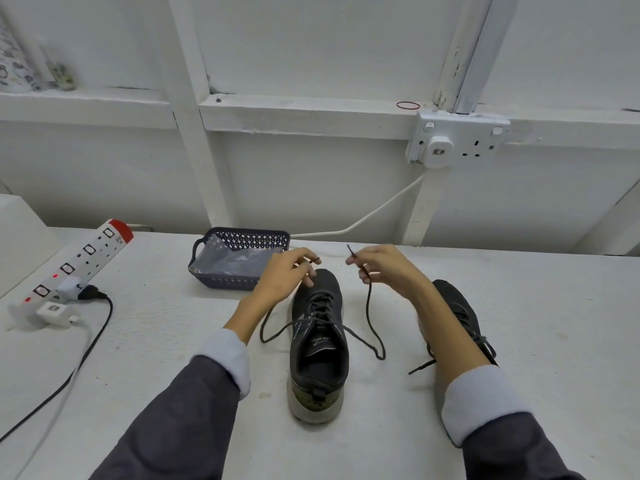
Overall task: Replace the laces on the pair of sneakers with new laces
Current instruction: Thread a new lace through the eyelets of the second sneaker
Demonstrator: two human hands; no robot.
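With the left hand [285,273] and right hand [386,268] each pinching a lace [370,317] end, uneven pulling could leave one side short on the sneaker [318,344].

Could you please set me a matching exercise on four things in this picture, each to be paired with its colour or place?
Things:
1 middle sneaker
2 basket
3 power strip
4 rubber band

Descriptions:
A thin red ring up on the wall ledge
B white with a red end, far left
C black, heel toward the camera
D dark, latticed, lined with clear plastic

Pairs: 1-C; 2-D; 3-B; 4-A
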